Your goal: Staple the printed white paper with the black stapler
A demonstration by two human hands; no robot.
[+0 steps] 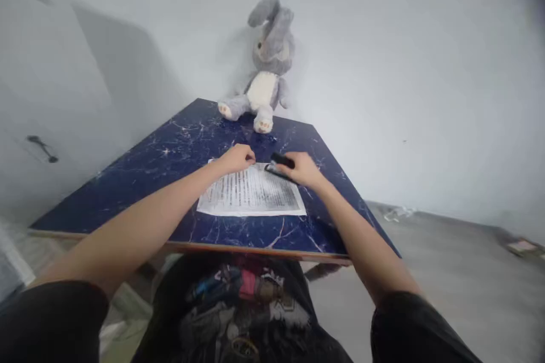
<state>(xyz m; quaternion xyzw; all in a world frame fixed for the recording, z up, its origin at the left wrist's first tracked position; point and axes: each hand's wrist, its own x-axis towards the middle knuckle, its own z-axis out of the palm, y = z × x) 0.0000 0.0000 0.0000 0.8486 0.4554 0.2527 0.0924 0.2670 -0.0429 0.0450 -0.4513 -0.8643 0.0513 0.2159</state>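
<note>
A printed sheet of paper (pixel 251 192) lies flat on a dark blue marbled table (pixel 170 153). My left hand (pixel 236 158) rests on the sheet's far edge, fingers curled closed and pressing down on the paper. My right hand (pixel 300 170) is at the sheet's far right corner, closed around a black stapler (pixel 279 163) that sits over the paper's edge.
A grey and white plush rabbit (pixel 266 67) sits at the table's far edge against the white wall. A white cabinet with a dark handle (pixel 41 148) stands to the left. Small litter (pixel 395 213) lies on the grey floor at right.
</note>
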